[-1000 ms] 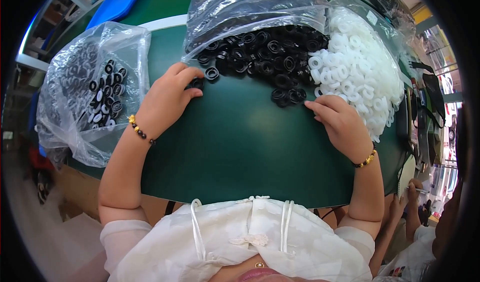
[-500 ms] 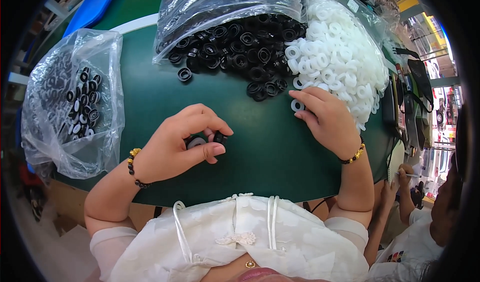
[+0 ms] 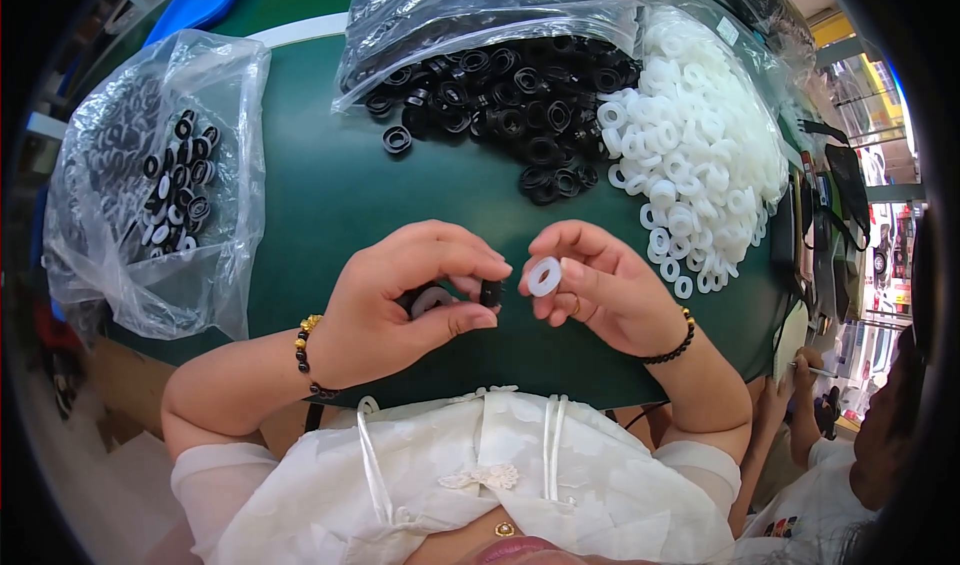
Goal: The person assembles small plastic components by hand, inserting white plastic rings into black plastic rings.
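My left hand [image 3: 410,290] pinches a black ring [image 3: 491,293] between thumb and fingertips. Another ring, with a pale face, [image 3: 430,301] sits deeper in that palm, partly hidden by the fingers. Just to the right, my right hand [image 3: 605,290] grips a white ring [image 3: 544,277] between thumb and fingers, its flat face turned up. The two hands are close together but apart, above the green table. Beyond them lies a heap of black rings [image 3: 510,105], and to its right a pile of white rings [image 3: 690,155].
At the left, a clear plastic bag [image 3: 235,145] holds several black-and-white rings [image 3: 180,180]. One loose black ring [image 3: 397,141] rests on the green table [image 3: 310,185]. A blue tray [image 3: 205,0] is at the far left. Another person's hand [image 3: 803,365] holds a pen at the right.
My right hand has come from the white pile toward my left hand, bringing a white ring. My left hand has shifted slightly right, still gripping its black ring.
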The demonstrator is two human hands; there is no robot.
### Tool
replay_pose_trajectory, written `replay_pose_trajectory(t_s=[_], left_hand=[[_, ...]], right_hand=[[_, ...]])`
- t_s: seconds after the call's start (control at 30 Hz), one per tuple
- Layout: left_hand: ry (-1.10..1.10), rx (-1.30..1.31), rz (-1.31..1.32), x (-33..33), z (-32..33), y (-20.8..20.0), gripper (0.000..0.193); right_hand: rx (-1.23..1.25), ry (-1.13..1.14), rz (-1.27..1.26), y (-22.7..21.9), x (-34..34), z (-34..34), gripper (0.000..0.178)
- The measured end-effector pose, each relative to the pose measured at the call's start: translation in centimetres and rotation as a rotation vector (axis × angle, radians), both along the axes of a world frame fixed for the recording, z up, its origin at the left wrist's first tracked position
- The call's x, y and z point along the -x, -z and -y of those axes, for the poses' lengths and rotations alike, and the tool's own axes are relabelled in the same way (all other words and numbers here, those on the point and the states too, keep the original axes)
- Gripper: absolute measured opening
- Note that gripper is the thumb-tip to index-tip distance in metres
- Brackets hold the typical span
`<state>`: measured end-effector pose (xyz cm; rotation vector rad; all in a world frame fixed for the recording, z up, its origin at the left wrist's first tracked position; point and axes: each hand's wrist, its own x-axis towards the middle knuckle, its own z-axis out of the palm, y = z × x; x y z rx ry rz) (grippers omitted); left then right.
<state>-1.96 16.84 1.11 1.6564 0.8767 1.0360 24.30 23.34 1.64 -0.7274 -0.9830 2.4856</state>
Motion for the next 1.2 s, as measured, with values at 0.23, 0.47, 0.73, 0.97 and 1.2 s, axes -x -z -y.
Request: replay_pose_trajectory(t_s=[0.23,0.47,0.73,0.97,1.2], left_hand=[[-0.072,-0.317,-0.139,-1.2,0.0,0.1,0.040],[-0.135,-0.341,-0.205,-1.2,0.1,0.1,0.038],[-0.222,-0.385,-0.192,-1.3,0.3,0.3,0.038],[-0.189,-0.419,-0.218,-1.3,0.6,0.3,0.040],[-0.185,-0.441,-0.227,-1.4,0.7,0.3,0.040]], right_hand=[[0.004,-0.049,0.091,0.8,1.3,1.0,0.034],[-0.214,0.007,0.097,0.8,1.8,1.9,0.039],[-0.234,0.039,0.118,1.1,1.9,2.0,0.035],[-0.207,0.020,0.141,1.0,1.7,1.7,0.036],[-0.250,0.030,0.143,1.1,1.6,1.7,0.029]])
